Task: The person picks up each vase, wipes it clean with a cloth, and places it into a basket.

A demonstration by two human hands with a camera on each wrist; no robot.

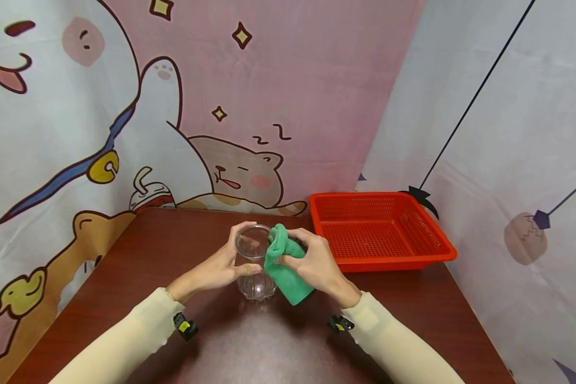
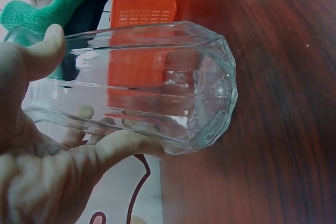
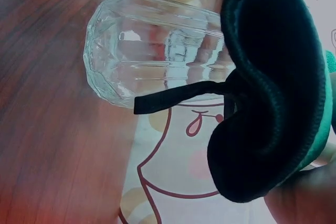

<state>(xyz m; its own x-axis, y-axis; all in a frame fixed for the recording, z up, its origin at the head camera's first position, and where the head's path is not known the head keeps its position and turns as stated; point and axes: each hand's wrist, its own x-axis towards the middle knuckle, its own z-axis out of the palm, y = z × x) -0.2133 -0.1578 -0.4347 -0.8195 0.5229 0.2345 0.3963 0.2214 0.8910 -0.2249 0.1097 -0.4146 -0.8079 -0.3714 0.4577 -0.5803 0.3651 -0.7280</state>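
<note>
A clear glass jar [image 1: 256, 285] with faceted sides stands upright over the table, its round mouth facing up. My left hand [image 1: 229, 268] grips it from the left, thumb across the front and fingers behind. In the left wrist view the jar [image 2: 157, 85] shows its thick ribbed base. My right hand [image 1: 315, 262] holds a bunched green cloth [image 1: 290, 280] at the jar's right rim, the thumb pressing on a fold. Seen from the right wrist, the cloth's dark underside [image 3: 278, 82] with a black loop [image 3: 178, 97] covers the jar's mouth end and most of that hand.
A red perforated plastic basket [image 1: 381, 261] sits at the table's back right, just beyond my right hand. The dark red-brown wooden table [image 1: 182, 242] meets cartoon-printed cloth walls [image 1: 317, 96] at the back and sides.
</note>
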